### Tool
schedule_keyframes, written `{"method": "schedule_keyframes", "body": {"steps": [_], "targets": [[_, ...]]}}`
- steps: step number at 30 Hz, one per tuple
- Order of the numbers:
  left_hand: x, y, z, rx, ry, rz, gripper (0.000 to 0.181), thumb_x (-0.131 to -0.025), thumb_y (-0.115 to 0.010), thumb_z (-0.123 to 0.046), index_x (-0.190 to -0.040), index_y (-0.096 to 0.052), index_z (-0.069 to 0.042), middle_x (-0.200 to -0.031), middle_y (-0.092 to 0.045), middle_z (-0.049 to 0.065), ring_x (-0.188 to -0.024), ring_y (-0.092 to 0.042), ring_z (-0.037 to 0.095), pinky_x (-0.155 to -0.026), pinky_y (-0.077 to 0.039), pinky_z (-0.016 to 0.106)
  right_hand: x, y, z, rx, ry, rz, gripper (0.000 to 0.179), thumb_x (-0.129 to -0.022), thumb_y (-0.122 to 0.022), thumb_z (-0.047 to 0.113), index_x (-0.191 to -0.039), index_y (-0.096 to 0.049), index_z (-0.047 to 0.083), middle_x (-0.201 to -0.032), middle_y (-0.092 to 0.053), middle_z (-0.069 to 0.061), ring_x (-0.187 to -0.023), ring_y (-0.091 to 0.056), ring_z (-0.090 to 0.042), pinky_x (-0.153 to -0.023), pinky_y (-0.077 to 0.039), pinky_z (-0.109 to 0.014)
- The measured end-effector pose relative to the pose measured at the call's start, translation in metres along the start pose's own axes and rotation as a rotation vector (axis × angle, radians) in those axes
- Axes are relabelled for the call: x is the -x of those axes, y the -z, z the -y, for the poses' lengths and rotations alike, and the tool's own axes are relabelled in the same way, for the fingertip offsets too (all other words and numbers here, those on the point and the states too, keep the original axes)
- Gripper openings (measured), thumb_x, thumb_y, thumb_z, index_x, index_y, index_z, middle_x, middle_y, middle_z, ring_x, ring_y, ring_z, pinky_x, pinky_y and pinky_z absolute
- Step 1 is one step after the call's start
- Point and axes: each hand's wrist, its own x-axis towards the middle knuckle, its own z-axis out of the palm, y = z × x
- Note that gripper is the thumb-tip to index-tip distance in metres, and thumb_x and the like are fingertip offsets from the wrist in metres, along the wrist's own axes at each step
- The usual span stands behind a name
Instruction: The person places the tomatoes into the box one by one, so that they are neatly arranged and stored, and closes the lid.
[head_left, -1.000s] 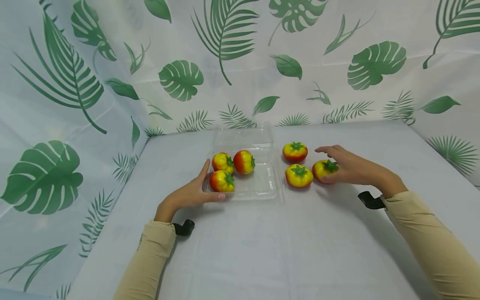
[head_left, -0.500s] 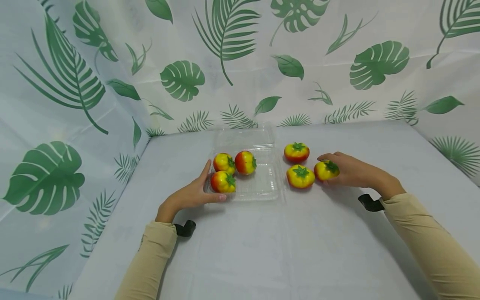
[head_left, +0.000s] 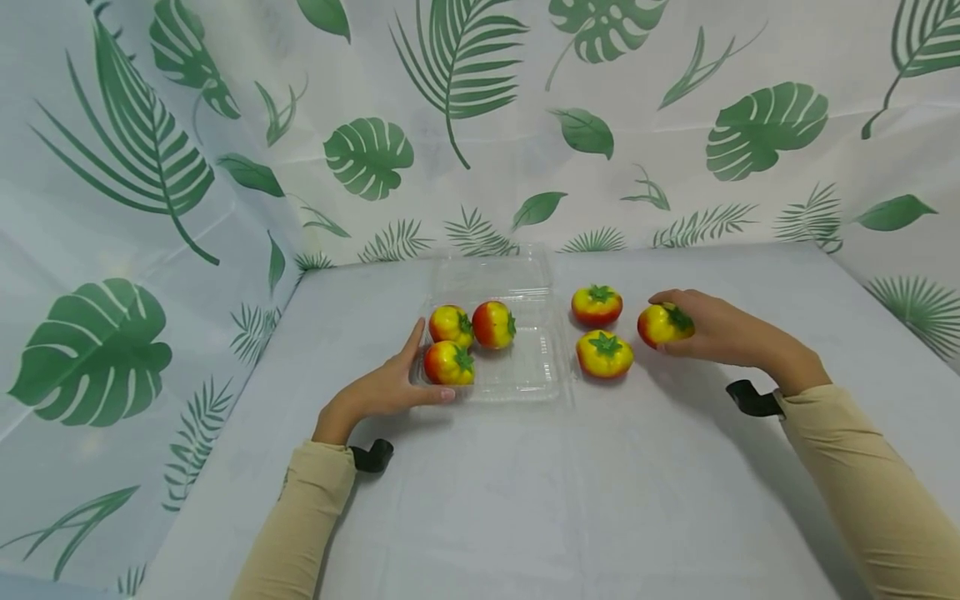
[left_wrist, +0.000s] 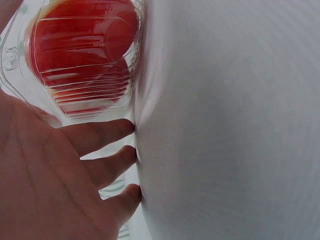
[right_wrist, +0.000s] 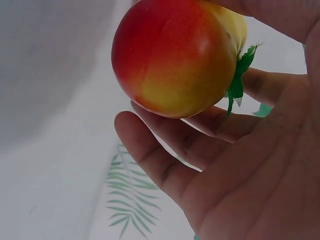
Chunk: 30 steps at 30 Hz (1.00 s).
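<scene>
My right hand (head_left: 723, 332) grips a red-and-yellow persimmon (head_left: 663, 325) with a green leafy top, held just above the table. In the right wrist view, fingers curl beneath this persimmon (right_wrist: 175, 60) and the thumb lies across its upper side. My left hand (head_left: 386, 387) rests at the front left corner of a clear plastic clamshell box (head_left: 517, 375), its fingers fairly straight. The left wrist view shows fingertips (left_wrist: 127, 127) touching the table beside the box wall. Inside the box, on its left, sit three persimmons (head_left: 493, 325).
Two more persimmons, a back one (head_left: 597, 306) and a front one (head_left: 604, 354), stand on the white-covered table (head_left: 480, 500) right of the box. The box's raised lid (head_left: 491, 271) lies back toward the leaf-print cloth (head_left: 510, 125).
My right hand has closed round the right-hand persimmon and lifted it slightly, shifting it right and away from the front one. The left hand has stayed at the box.
</scene>
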Motion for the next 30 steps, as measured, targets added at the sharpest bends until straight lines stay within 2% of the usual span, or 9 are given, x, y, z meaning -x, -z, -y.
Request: {"method": "schedule_keyframes", "body": {"steps": [13,22,30], "targets": [[0.000,0.000,-0.001,0.013,-0.014,0.002,0.129,-0.092,-0.080,-0.057,-0.171,0.017,-0.024,-0.179,0.003,0.011,-0.163,-0.008,0.036,-0.127,-0.014,0.062,-0.001,0.006,0.007,-0.022,0.018,-0.024,0.072,-0.097,-0.081,0.020,-0.155,-0.044,-0.003,-0.148,-0.051,-0.030,-0.134,-0.045,-0.052,-0.109,-0.041,-0.073],[-0.001,0.000,0.003,0.011,-0.030,0.006,0.129,-0.092,-0.079,-0.058,-0.171,0.018,-0.026,-0.179,0.002,0.011,-0.163,-0.008,0.036,-0.127,-0.014,0.062,-0.006,0.007,0.024,-0.038,0.084,-0.053,0.072,-0.097,-0.082,0.022,-0.155,-0.045,-0.002,-0.148,-0.053,-0.027,-0.134,-0.049,-0.048,-0.109,-0.043,-0.071],[0.000,0.001,0.000,0.017,-0.029,0.005,0.129,-0.092,-0.079,-0.058,-0.171,0.017,-0.026,-0.179,0.002,0.011,-0.163,-0.009,0.034,-0.127,-0.015,0.061,-0.013,0.005,0.043,-0.063,0.137,-0.104,0.066,-0.096,-0.083,0.022,-0.152,-0.052,0.003,-0.145,-0.059,-0.019,-0.131,-0.054,-0.040,-0.110,-0.045,-0.066]]}}
